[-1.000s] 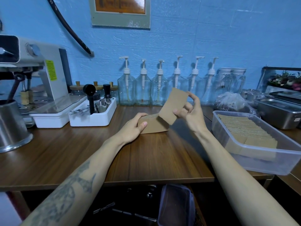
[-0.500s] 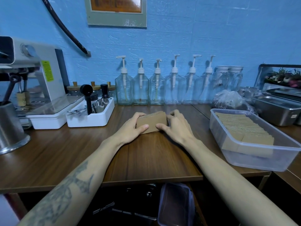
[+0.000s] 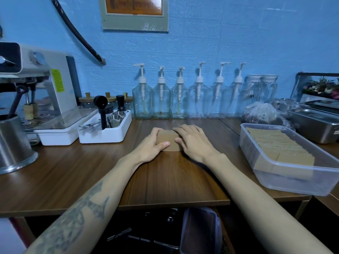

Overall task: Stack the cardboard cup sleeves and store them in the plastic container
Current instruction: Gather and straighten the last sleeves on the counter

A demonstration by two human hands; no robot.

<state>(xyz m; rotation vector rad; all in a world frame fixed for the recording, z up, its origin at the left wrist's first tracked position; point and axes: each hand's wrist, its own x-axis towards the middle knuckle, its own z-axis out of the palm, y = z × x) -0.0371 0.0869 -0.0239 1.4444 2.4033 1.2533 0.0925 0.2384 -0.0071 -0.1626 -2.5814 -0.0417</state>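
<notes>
Cardboard cup sleeves (image 3: 167, 142) sit in a small stack mid-counter, squeezed between your two hands, likely to square the edges before storing. Your left hand (image 3: 153, 146) curls round the stack's left side, thumb pressing its front. Your right hand (image 3: 192, 142) lies over the right end, fingers gently bent on top. The plastic container (image 3: 293, 182), well apart at right, already holds many sleeves. Your hands hide the stack's sides, so its alignment can't be judged.

Both forearms bare, no sleeves — left forearm (image 3: 73, 219) carries a dark grey tattoo
</notes>
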